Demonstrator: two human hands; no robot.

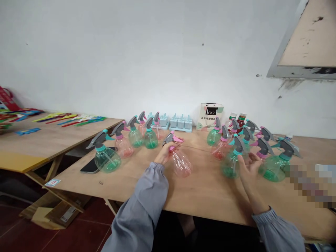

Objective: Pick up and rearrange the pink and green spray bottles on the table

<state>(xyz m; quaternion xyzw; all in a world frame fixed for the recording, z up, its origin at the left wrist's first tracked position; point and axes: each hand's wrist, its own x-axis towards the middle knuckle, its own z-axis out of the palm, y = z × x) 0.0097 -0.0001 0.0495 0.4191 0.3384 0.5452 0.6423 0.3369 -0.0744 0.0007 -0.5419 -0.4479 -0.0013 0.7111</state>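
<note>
My left hand (pixel 166 153) is closed around the neck of a pink spray bottle (pixel 181 161) with a grey and pink trigger head, tilted over the wooden table (pixel 199 190). My right hand (pixel 249 167) reaches to the right group of bottles, its fingers spread beside a green spray bottle (pixel 231 162) with a teal collar; it seems to touch it without gripping. Both arms wear grey sleeves.
Several green and pink spray bottles stand in a left group (pixel 136 136) and a right group (pixel 262 147). A phone (pixel 89 166) lies by the left edge. Blue ice moulds (pixel 181 123), a small white box (pixel 210 116) and a jar (pixel 240 120) line the wall. A second table (pixel 39 140) holds coloured strips.
</note>
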